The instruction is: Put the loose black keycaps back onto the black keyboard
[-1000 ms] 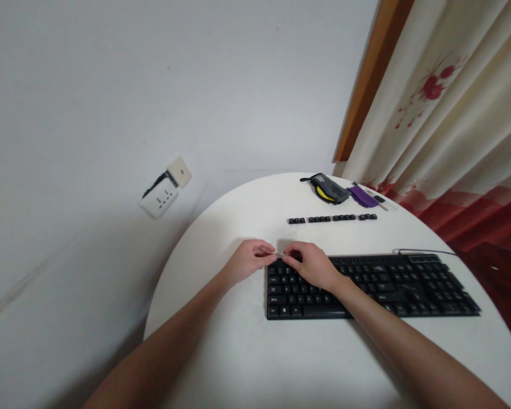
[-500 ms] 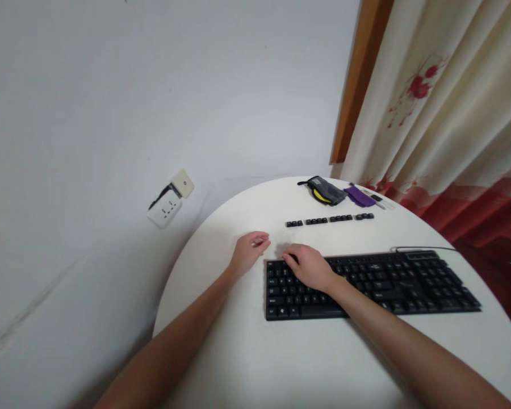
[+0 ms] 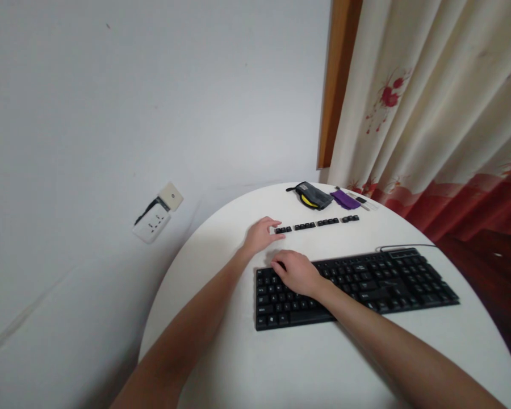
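Note:
My left hand [image 3: 262, 234] is at the left end of a row of loose black keycaps [image 3: 305, 226]. Its thumb and index finger are spread on either side of the endmost ones; whether they touch is too small to tell. The row lies in several short groups behind the black keyboard [image 3: 310, 319]. Over the keyboard's upper left part rests my right hand [image 3: 296, 272], its fingers curled and closed near the top edge. What its fingertips hold, if anything, is hidden.
At the back of the round white table [image 3: 221, 341] lie a grey pouch with yellow trim [image 3: 313, 196], a purple cloth-like piece [image 3: 344, 199] and slim tools [image 3: 365, 203]. A cable [image 3: 402, 246] runs behind the keyboard. A wall is at the left, a curtain [image 3: 392, 147] at the right.
My left hand has moved away from beside the right hand to the keycap row, and its fingers have spread. The right hand stays over the keyboard. The camera view has shifted slightly.

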{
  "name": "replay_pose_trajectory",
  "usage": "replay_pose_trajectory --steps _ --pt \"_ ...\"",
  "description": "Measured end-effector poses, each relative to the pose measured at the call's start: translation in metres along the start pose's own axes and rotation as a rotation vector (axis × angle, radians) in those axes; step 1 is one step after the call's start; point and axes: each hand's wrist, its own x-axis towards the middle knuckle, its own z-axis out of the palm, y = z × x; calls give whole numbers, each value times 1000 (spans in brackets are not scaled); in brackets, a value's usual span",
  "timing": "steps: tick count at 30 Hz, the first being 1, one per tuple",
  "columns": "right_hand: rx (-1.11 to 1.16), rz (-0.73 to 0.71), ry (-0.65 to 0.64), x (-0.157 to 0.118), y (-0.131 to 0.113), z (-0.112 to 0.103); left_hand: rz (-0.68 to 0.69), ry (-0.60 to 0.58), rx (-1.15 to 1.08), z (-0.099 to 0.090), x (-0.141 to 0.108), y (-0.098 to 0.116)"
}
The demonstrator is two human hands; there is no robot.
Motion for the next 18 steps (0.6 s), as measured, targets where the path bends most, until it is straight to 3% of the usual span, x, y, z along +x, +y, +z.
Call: replay_pose_trajectory --steps 7,13,15,18 --pt "0 -18 -19 2 -1 0 8 27 46 6 -2 -1" --pt "31 -17 24 0 0 4 7 58 -41 6 -3 -3" --pt "69 2 74 -1 1 5 12 71 -72 5 -4 -4" --pt "221 80 246 1 6 4 17 98 -130 0 -11 0"
